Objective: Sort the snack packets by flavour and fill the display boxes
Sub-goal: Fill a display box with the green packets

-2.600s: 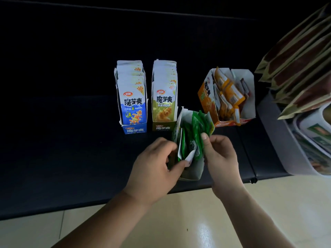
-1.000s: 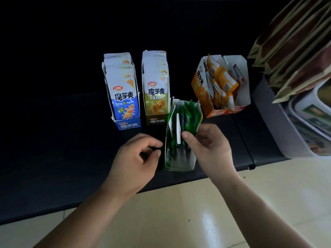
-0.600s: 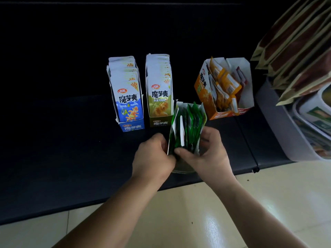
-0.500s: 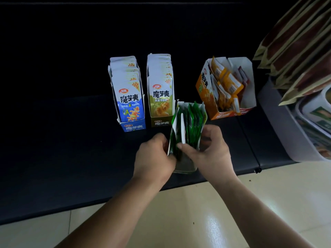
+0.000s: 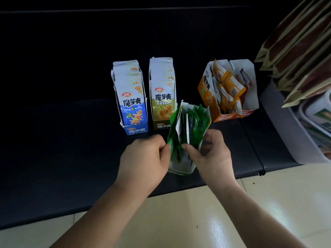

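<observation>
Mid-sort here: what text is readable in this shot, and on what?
"魔芋爽": front blue packet.
"20%": same packet's top corner.
"魔芋爽": blue box lip.
"魔芋爽": front olive packet.
"魔芋爽": orange box side.
Too blurred to read: red oval logos, small flavour lines, olive box lip, green packets.

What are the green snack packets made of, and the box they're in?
The green packets look like thin plastic or foil film: glossy, creased, with flat sealed edges. The box looks like thin cardboard, matte white inside: its walls show straight folds and its top flaps bend outward. A look alone leaves it open.
</observation>
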A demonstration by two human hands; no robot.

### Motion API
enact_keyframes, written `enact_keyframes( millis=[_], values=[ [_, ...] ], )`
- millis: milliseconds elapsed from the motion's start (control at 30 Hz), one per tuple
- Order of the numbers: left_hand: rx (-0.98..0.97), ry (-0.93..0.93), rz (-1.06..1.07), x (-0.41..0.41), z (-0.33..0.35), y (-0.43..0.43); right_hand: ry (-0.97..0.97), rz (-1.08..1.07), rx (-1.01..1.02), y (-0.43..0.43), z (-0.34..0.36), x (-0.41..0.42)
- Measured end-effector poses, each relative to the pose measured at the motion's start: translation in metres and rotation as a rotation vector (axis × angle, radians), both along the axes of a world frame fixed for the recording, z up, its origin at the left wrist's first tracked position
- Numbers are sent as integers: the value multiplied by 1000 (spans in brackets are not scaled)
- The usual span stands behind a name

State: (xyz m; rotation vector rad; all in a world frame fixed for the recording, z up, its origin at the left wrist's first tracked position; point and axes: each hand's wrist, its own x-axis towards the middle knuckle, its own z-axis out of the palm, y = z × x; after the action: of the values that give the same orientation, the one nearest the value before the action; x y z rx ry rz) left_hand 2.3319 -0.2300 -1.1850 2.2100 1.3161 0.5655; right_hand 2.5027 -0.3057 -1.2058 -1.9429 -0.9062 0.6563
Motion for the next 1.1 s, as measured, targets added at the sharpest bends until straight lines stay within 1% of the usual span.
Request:
enact_keyframes(
  millis=[67,100,200,233,300,333,367,433,467,500,533,600,667,733,767,800,833,867,967,1100],
  values=[
    [31,-61,31,1,10,3,-19,-12,4,2,-4,-1],
    [-4,-130,60,2,15,6,-17,-16,-1,3,-5,-1],
    [-204,-351,113,5,27,6,-27,-35,-29,7,-3,0],
    [-228,-406,120,6,30,1,-58,-65,-40,7,3,0],
    [-208,-515,150,9,32,-15,-89,-139,-41,4,22,3],
    [-184,-561,160,11,32,-23,-41,-145,-31,3,34,4],
    [-164,-586,147,13,30,-30,72,-115,-38,1,46,5],
    [-145,-589,74,18,25,-42,383,9,-101,1,68,4],
    [-112,-568,31,20,25,-46,508,63,-117,3,74,3],
    [-69,-538,-13,22,25,-49,579,100,-119,4,76,3],
    [-41,-519,-58,22,25,-52,608,117,-116,5,75,3],
    [-71,-549,-105,22,24,-53,652,105,-97,6,71,5],
    [-112,-606,-37,18,18,-48,698,108,-64,3,65,9],
    [-134,-608,104,15,16,-40,705,130,-42,-1,60,14],
    [-209,-608,179,15,16,-37,709,144,-31,-2,58,16],
    [-327,-628,233,16,18,-35,723,152,-14,-3,57,17],
    [-437,-665,250,18,21,-33,738,157,8,-4,56,17],
    [-501,-695,237,20,23,-32,750,162,30,-5,57,17],
    [-457,-704,139,21,29,-27,698,192,95,-5,63,18],
    [-452,-685,87,18,31,-22,531,188,156,-3,68,19]
  ],
)
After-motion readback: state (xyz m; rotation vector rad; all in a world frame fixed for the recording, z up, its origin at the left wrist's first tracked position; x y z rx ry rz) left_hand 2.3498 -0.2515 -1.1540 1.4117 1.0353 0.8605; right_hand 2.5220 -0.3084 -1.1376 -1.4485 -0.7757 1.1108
